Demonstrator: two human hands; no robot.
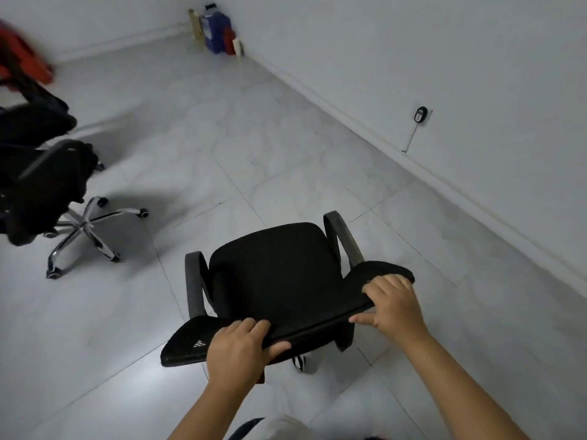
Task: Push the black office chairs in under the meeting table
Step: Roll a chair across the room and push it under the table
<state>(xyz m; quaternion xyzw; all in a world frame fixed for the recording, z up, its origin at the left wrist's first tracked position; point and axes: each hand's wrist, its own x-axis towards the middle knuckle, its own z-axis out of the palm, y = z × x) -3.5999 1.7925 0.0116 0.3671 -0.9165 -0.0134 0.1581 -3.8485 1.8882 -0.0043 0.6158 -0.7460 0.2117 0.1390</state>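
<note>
A black office chair (273,268) with grey armrests stands on the tiled floor just in front of me, seat facing away. My left hand (236,347) grips the top edge of its mesh backrest on the left side, fingers over the top and thumb underneath. On the right side of the same edge, my right hand (392,308) holds on in the same way. A second black office chair (47,185) with a chrome star base stands at the left edge, blurred. The meeting table is out of view.
A white wall with a skirting board (413,154) runs along the right, with a socket and plug (421,115) on it. Blue and red items (219,33) stand in the far corner. Something red (22,58) shows at the upper left. Open tiled floor (238,138) lies ahead.
</note>
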